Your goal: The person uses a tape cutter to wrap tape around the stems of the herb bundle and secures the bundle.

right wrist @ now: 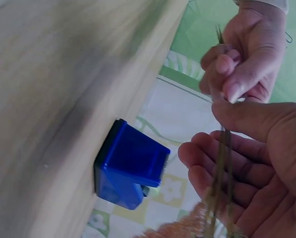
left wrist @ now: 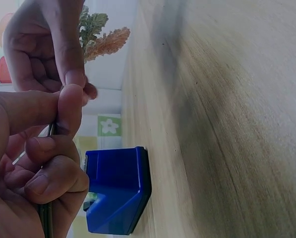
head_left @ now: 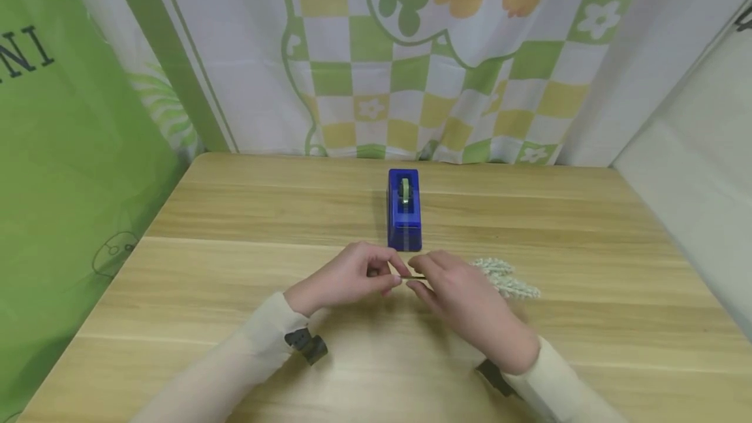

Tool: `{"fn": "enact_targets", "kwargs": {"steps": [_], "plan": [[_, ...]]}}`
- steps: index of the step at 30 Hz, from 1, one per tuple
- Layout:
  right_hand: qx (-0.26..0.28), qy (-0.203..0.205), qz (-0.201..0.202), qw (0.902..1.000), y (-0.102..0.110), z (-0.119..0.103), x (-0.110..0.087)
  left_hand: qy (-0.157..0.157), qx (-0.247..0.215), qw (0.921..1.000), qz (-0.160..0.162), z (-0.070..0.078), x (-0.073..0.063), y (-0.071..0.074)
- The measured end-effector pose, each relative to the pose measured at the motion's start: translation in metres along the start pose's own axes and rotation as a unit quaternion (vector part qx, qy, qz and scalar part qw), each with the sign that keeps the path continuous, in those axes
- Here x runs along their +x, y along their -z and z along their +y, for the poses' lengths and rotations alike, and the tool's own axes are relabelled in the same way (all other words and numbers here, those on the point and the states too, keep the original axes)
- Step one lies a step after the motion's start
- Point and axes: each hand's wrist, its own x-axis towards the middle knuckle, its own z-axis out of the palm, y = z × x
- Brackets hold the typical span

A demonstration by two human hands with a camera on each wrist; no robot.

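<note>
A small bunch of thin-stemmed, wheat-like sprigs (head_left: 505,279) lies across both hands, its pale fluffy heads out past the right hand. One head looks orange-brown and another green in the left wrist view. My left hand (head_left: 352,276) pinches the thin stems (right wrist: 219,168) between thumb and fingers, and the stem ends poke out beyond it in the right wrist view. Close beside it, my right hand (head_left: 464,292) pinches the same stems with its thumb, the other fingers loosely curved beneath them. Just beyond the fingertips stands a blue tape dispenser (head_left: 404,227) with a tape roll in it.
The wooden table (head_left: 282,204) reaches back to a checked, flower-print curtain (head_left: 376,77). Green fabric (head_left: 76,181) hangs on the left and a pale sheet (head_left: 699,149) on the right. A dark strap-like piece sits at each wrist.
</note>
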Motion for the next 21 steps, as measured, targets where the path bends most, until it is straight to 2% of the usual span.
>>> {"fn": "enact_targets", "kwargs": {"steps": [12,21], "plan": [[0.054,-0.033,-0.029,0.9976,-0.0047,-0.0005,-0.0002,0.009,-0.001,1.0000,0.000,0.0004,-0.0017,-0.0005],[0.054,-0.022,-0.010,0.9983,-0.0076,0.0006,-0.0026,0.021,-0.009,0.9997,0.008,-0.0014,-0.0018,-0.0021]]}}
